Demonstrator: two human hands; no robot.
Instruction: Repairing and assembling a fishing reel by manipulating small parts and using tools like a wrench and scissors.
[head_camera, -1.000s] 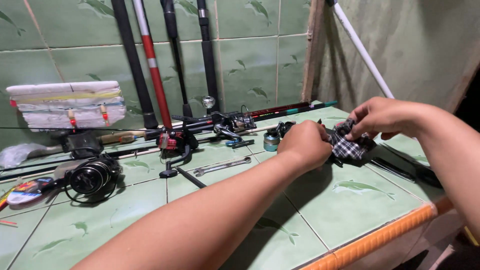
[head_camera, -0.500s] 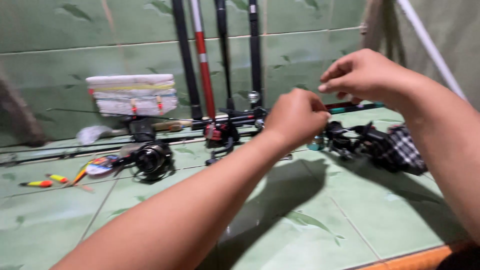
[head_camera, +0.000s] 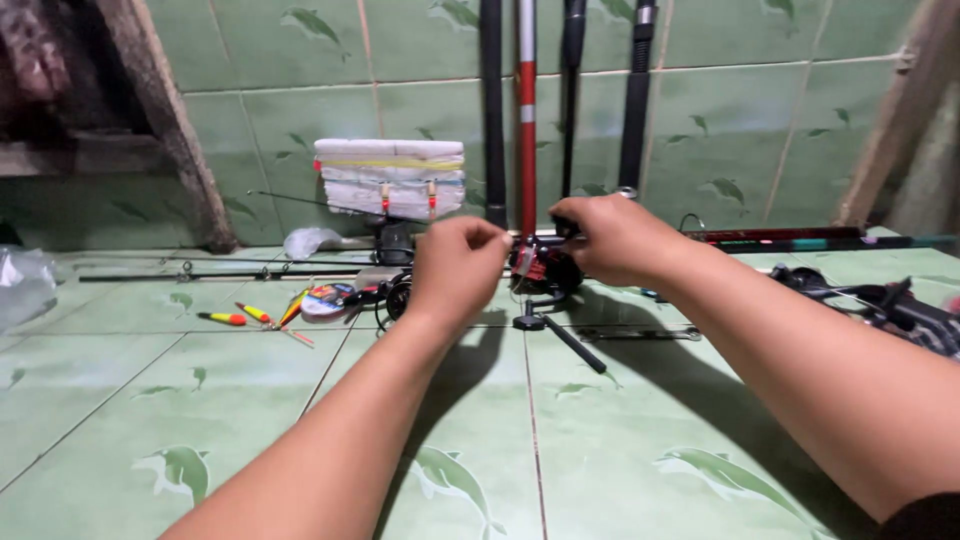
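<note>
My left hand (head_camera: 455, 265) and my right hand (head_camera: 612, 240) are raised close together over the green tiled surface (head_camera: 300, 440), both with fingertips pinched. Nothing is discernible between the fingers; anything as thin as a line is too fine to see. Just behind and below the hands sits a red and black fishing reel (head_camera: 545, 272) with its handle (head_camera: 575, 350) pointing toward me. My right thumb is next to the top of that reel. A second, black reel (head_camera: 395, 295) lies to the left of my left hand.
Several rods, among them a red and white rod (head_camera: 526, 110), lean on the tiled wall. A white foam block (head_camera: 390, 178) wound with line stands behind. Small floats (head_camera: 225, 318) lie at left, a thin rod (head_camera: 200, 275) along the back, dark gear (head_camera: 890, 305) at right, a plastic bag (head_camera: 20, 285) far left.
The view has swung left. Both hands left the checkered cloth and dark reels at the right and moved to the red reel, lowering and coming close together.
</note>
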